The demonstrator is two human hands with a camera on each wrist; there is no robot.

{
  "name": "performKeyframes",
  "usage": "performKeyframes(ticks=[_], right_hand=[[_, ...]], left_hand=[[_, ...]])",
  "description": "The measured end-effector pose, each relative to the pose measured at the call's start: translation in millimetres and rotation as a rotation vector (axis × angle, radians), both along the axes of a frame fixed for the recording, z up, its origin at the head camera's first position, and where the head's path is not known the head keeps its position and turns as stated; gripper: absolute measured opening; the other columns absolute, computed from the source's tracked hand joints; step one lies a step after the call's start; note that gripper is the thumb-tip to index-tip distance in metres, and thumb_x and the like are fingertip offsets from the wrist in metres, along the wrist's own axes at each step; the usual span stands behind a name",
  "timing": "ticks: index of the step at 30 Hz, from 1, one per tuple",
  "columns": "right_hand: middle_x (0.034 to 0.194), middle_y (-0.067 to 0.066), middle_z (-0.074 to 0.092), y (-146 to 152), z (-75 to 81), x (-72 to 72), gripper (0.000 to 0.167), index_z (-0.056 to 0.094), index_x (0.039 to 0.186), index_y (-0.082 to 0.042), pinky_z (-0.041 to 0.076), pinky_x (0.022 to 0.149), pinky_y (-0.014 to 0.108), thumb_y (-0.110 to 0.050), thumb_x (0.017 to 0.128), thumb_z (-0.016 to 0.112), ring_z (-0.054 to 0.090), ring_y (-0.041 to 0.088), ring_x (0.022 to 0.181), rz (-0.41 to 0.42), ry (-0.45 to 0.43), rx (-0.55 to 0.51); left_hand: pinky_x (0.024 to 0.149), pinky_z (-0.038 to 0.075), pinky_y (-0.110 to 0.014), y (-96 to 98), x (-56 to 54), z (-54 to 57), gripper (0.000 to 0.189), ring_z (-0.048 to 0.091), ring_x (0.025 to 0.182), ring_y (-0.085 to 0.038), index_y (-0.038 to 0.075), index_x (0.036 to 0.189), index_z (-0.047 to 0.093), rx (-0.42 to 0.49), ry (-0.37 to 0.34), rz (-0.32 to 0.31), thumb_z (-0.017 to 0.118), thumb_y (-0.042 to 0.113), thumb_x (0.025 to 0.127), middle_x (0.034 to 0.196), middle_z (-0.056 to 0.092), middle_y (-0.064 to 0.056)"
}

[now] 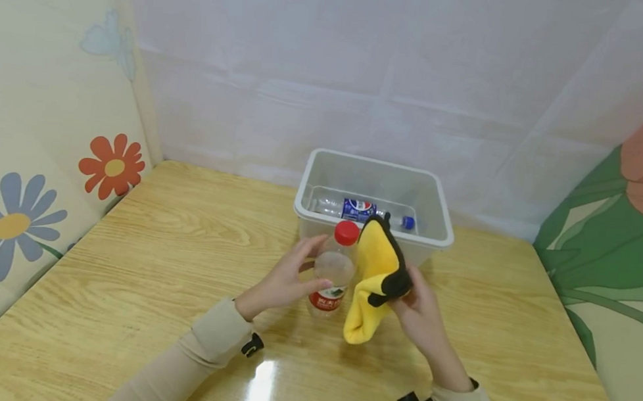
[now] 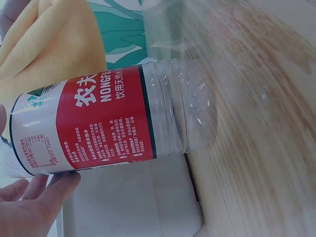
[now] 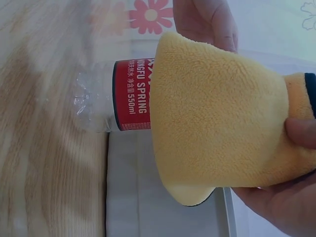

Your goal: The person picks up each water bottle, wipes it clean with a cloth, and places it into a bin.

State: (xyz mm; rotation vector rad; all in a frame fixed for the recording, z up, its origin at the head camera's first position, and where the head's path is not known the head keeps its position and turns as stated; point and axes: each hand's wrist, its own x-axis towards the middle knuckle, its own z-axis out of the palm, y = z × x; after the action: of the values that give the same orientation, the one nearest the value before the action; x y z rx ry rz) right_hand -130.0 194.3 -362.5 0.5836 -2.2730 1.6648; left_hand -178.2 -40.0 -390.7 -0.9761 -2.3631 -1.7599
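My left hand [image 1: 287, 275] grips a clear plastic bottle [image 1: 334, 269] with a red cap, thumb in front and fingers around the far side. The bottle stands upright, its base close to the wooden table. In the left wrist view, the red and white label of the bottle [image 2: 103, 118] faces the camera. My right hand [image 1: 419, 307] holds a folded yellow cloth [image 1: 373, 279] with black edging, just right of the bottle. Seen from the right wrist, the cloth [image 3: 217, 113] covers the upper part of the bottle [image 3: 131, 96].
Just beyond the hands sits a light grey plastic bin [image 1: 442, 237] on the wooden table [image 1: 183, 264]. Inside it lies a bottle with a blue label [image 1: 359, 210] and a blue cap. A white sheet [image 1: 336, 70] hangs behind, with flower-printed cloths at both sides.
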Motion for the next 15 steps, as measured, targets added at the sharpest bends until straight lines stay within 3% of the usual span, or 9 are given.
performKeyframes(ticks=[6, 15], right_hand=[[0.105, -0.013, 0.053, -0.1, 2.4, -0.7, 0.052, 0.044, 0.118, 0.015, 0.051, 0.074, 0.018, 0.028, 0.068, 0.047, 0.053, 0.003, 0.092, 0.008, 0.017, -0.015], [0.107, -0.016, 0.054, -0.9, 7.4, -0.8, 0.056, 0.041, 0.12, 0.017, 0.051, 0.075, 0.017, 0.03, 0.066, 0.045, 0.054, 0.003, 0.093, 0.042, 0.048, -0.07]], left_hand=[[0.094, 0.045, -0.042, -0.6, -1.2, -0.3, 0.069, 0.047, 0.114, -0.034, -0.002, 0.135, 0.03, 0.035, 0.018, -0.011, 0.069, 0.005, 0.079, 0.128, 0.044, -0.023], [0.093, 0.045, -0.042, -2.4, -2.0, -0.7, 0.059, 0.047, 0.116, -0.036, -0.004, 0.13, 0.033, 0.013, 0.059, -0.026, 0.065, 0.001, 0.081, 0.13, 0.043, -0.024]])
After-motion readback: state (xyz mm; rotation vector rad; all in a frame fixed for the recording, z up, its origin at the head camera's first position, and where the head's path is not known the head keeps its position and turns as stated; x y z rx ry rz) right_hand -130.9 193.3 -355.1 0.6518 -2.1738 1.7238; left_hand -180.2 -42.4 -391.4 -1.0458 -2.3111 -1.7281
